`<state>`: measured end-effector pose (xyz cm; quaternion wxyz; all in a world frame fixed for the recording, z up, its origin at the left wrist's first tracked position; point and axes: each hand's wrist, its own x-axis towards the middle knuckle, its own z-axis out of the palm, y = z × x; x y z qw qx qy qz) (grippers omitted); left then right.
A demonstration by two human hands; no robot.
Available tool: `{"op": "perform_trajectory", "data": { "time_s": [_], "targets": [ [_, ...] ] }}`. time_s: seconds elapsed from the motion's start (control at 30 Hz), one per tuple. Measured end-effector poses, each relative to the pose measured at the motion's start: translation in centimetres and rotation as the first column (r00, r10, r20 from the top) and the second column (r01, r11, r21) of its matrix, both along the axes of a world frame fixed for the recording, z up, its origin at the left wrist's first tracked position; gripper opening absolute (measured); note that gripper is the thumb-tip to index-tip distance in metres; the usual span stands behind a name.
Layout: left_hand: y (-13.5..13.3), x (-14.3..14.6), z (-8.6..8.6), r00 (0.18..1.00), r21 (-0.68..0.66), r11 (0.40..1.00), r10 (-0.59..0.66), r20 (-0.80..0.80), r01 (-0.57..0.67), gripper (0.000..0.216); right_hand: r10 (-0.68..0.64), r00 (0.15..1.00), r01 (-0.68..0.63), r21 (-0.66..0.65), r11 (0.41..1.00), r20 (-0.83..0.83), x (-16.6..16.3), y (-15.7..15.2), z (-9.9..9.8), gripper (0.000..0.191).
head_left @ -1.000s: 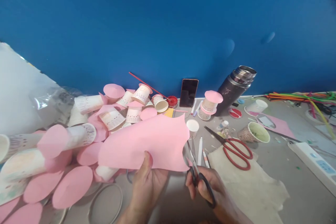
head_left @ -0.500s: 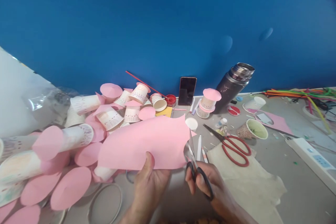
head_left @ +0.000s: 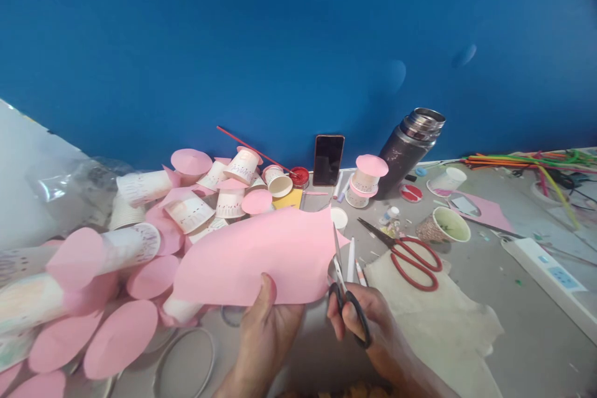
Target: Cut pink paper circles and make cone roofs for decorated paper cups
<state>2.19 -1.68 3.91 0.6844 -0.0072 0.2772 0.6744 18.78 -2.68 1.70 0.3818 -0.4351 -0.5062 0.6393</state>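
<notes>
Black-handled scissors (head_left: 343,286) are now sitting higher along the right edge of the pink paper (head_left: 242,258)

In the frame's lower middle, the left hand (head_left: 270,329) is pinching the paper, thumb on top. The right hand (head_left: 370,317) is gripping the scissors, and a pink flap (head_left: 343,240) is now showing beside the blades; how deeply they are biting is hard to tell. Decorated paper cups (head_left: 131,242) are crowding the left, red-handled scissors (head_left: 402,241) are lying partly on a beige sheet (head_left: 438,317) at right, and a smartphone (head_left: 328,160) is standing near centre.
</notes>
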Motion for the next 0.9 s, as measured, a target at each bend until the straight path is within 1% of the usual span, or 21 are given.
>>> {"op": "perform_trajectory", "data": {
  "time_s": [0.33,0.47,0.7,0.9],
  "targets": [
    [-0.05,-0.03,0.15,0.998,-0.025,1.000,-0.006,-0.064,0.004,0.059,-0.016,1.000,0.016,0.003,1.000,-0.003,-0.02,-0.58,-0.48,0.065],
    [-0.09,-0.04,0.10,0.998,-0.020,1.000,-0.025,-0.055,0.024,0.060,-0.014,1.000,0.014,0.005,1.000,-0.016,-0.14,-0.48,-0.42,0.065],
    [-0.10,-0.34,-0.26,0.999,-0.007,1.000,0.003,-0.043,-0.003,0.056,0.003,1.000,-0.002,0.022,1.000,-0.027,-0.23,-0.45,-0.06,0.063],
    [-0.12,-0.66,-0.50,0.994,0.016,1.000,-0.011,-0.112,0.013,0.057,-0.004,0.999,0.005,0.031,1.000,-0.032,-0.29,-0.65,-0.24,0.061]
  ]
}}
